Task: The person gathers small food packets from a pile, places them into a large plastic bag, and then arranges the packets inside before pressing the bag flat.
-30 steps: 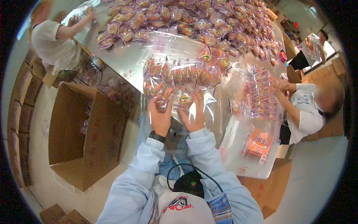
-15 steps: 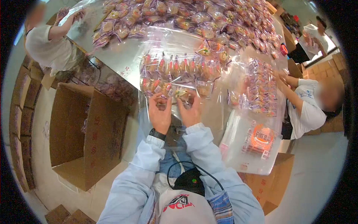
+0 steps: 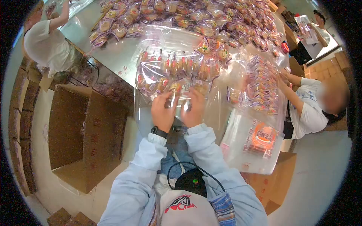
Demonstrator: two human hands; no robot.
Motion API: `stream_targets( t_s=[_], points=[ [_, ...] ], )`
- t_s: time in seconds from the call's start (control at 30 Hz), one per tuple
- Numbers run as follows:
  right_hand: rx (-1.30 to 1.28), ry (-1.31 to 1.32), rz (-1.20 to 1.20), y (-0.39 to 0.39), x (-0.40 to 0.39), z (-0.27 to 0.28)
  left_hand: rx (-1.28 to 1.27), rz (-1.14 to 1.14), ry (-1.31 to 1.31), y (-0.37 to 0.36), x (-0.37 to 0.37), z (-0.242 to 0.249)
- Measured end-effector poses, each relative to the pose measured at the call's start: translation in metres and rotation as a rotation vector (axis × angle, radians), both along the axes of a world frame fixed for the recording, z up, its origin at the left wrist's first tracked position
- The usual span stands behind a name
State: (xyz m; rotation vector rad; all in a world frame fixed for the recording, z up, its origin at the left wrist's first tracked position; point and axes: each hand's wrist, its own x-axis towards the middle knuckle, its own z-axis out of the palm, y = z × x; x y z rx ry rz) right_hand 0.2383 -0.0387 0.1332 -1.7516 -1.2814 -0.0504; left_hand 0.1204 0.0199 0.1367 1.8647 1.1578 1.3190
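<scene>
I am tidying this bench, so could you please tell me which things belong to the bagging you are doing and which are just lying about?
In use:
left hand
right hand
clear bag of wrapped snacks

Lying about:
loose snack pile on the table
cardboard box
printed bag
co-worker's bag

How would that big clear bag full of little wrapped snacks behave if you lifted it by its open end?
The clear bag would probably sag and fold: its film is thin and creased. The wrapped snacks lie loose in rows, so they would likely slide and bunch. The glossy film may be slippery where the left hand and right hand press its near edge.
</scene>
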Motion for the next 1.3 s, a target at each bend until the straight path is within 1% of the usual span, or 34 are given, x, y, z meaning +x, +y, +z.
stream_targets(
  t_s=[0.03, 0.07, 0.1, 0.13, 0.17, 0.2, 0.23, 0.3, 0.37, 0.47, 0.57, 0.6, 0.67, 0.7, 0.77, 0.8, 0.87, 0.9, 0.93, 0.97, 1.0, 1.07, 1.17, 1.2, 1.23, 1.27, 1.3],
  points=[
    [-0.067, -0.139, -0.139, -0.001, 0.001, 0.004, -0.048, 0.005, -0.023, -0.001, 0.001, 0.001],
    [-0.084, -0.175, -0.206, 0.001, 0.004, 0.006, 0.101, 0.067, -0.016, 0.005, 0.002, -0.002],
    [-0.103, -0.209, -0.273, 0.003, 0.008, 0.006, 0.037, 0.087, -0.055, 0.006, 0.003, -0.003],
    [-0.126, -0.243, -0.34, 0.003, 0.009, 0.006, -0.03, 0.108, -0.092, 0.003, 0.004, 0.008],
    [-0.155, -0.198, -0.315, 0.002, 0.01, 0.005, -0.094, 0.128, -0.131, 0.002, 0.005, 0.013],
    [-0.177, -0.155, -0.291, 0.004, 0.013, 0.005, -0.155, 0.098, -0.142, 0.004, 0.004, 0.004],
    [-0.202, -0.113, -0.268, 0.004, 0.014, 0.005, -0.137, 0.098, -0.153, 0.004, 0.006, 0.002],
    [-0.172, -0.078, -0.226, 0.004, 0.014, -0.001, -0.096, 0.099, -0.179, 0.003, 0.01, 0.0],
    [-0.147, -0.041, -0.18, 0.005, 0.012, -0.007, -0.087, 0.128, -0.147, 0.002, 0.014, 0.0],
    [0.08, 0.08, -0.174, 0.014, 0.013, -0.007, -0.123, 0.149, -0.135, 0.002, 0.019, -0.001],
    [-0.162, -0.175, -0.147, 0.012, 0.014, 0.01, -0.125, 0.143, -0.147, 0.005, 0.022, -0.011],
    [-0.124, -0.133, -0.131, 0.013, 0.018, 0.005, -0.114, 0.137, -0.152, 0.006, 0.023, -0.015],
    [-0.048, -0.048, -0.093, 0.016, 0.025, -0.012, -0.201, 0.132, -0.167, 0.005, 0.025, -0.006],
    [-0.019, 0.064, -0.132, 0.017, 0.026, -0.02, -0.243, 0.133, -0.175, 0.005, 0.025, -0.003],
    [0.038, 0.29, -0.203, 0.019, 0.023, -0.021, -0.204, 0.151, -0.188, 0.004, 0.027, -0.008],
    [0.026, 0.447, -0.185, 0.015, 0.02, -0.022, -0.188, 0.156, -0.193, 0.002, 0.028, -0.01],
    [0.007, 0.756, -0.15, 0.01, 0.013, 0.003, -0.178, 0.172, -0.182, -0.001, 0.03, -0.004],
    [-0.015, 0.734, -0.135, 0.01, 0.016, -0.007, -0.172, 0.179, -0.179, -0.001, 0.032, -0.002],
    [-0.037, 0.713, -0.122, 0.01, 0.021, -0.024, -0.25, 0.24, -0.11, 0.0, 0.034, -0.006],
    [-0.058, 0.692, -0.109, 0.01, 0.024, -0.029, -0.265, 0.215, -0.083, 0.0, 0.034, -0.006],
    [-0.024, 0.655, -0.083, 0.009, 0.025, -0.034, -0.279, 0.188, -0.055, 0.0, 0.032, -0.007],
    [0.048, 0.578, -0.03, 0.01, 0.024, -0.032, -0.259, 0.164, -0.035, -0.001, 0.032, -0.009],
    [0.057, 0.443, 0.105, 0.007, 0.021, -0.021, -0.17, 0.19, -0.029, -0.001, 0.035, -0.021],
    [0.051, 0.435, 0.123, 0.006, 0.02, -0.019, -0.148, 0.207, -0.008, -0.001, 0.036, -0.029],
    [0.045, 0.426, 0.141, 0.004, 0.018, -0.016, -0.127, 0.225, 0.012, -0.001, 0.036, -0.026],
    [0.039, 0.417, 0.159, 0.003, 0.017, -0.012, -0.135, 0.238, 0.088, -0.002, 0.036, -0.022],
    [0.056, 0.418, 0.152, 0.002, 0.016, -0.008, -0.13, 0.23, 0.076, -0.003, 0.036, -0.019]
  ],
)
